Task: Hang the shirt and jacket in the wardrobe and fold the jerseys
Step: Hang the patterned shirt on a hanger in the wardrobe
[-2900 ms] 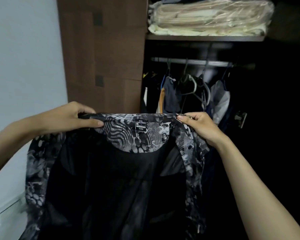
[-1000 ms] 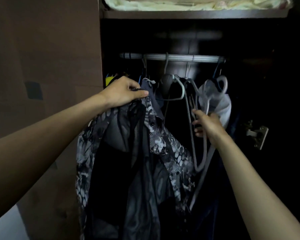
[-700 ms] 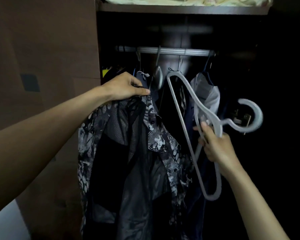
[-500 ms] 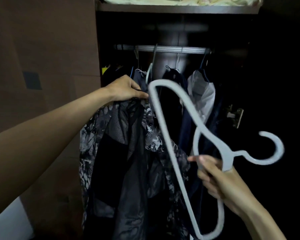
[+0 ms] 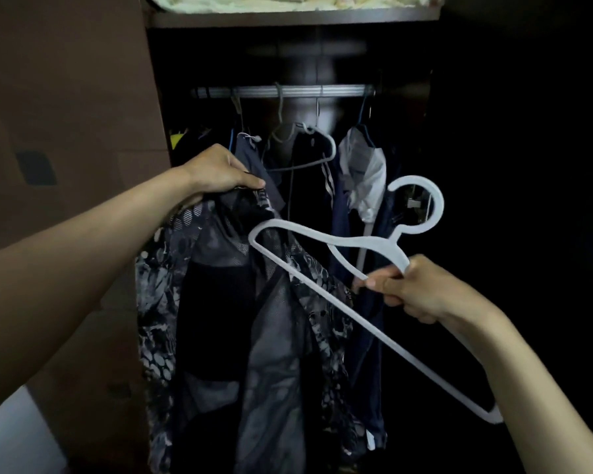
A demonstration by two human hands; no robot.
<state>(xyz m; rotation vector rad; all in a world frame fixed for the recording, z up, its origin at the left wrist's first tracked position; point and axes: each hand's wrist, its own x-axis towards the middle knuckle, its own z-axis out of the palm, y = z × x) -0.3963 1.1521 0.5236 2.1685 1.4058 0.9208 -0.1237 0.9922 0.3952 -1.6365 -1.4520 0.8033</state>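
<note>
A black and grey patterned jacket [image 5: 220, 336] with dark mesh lining hangs from my left hand [image 5: 216, 174], which grips it bunched at the collar in front of the open wardrobe. My right hand [image 5: 415, 290] grips a pale grey plastic hanger [image 5: 322, 278] near its neck. The hanger is tilted, hook up to the right, and its left tip lies over the jacket's upper front. The wardrobe rail [image 5: 281, 91] runs above, behind both hands.
Several garments hang from the rail, among them a white and navy top [image 5: 367, 179] and an empty grey hanger [image 5: 308, 148]. A brown wardrobe door [image 5: 65, 131] stands at the left. A shelf [image 5: 288, 17] above holds pale folded bedding. The wardrobe's right side is dark.
My right hand took the grey hanger off the rail, pulled it out and turned it so its hook points up. My left hand keeps the jacket bunched at the collar.
</note>
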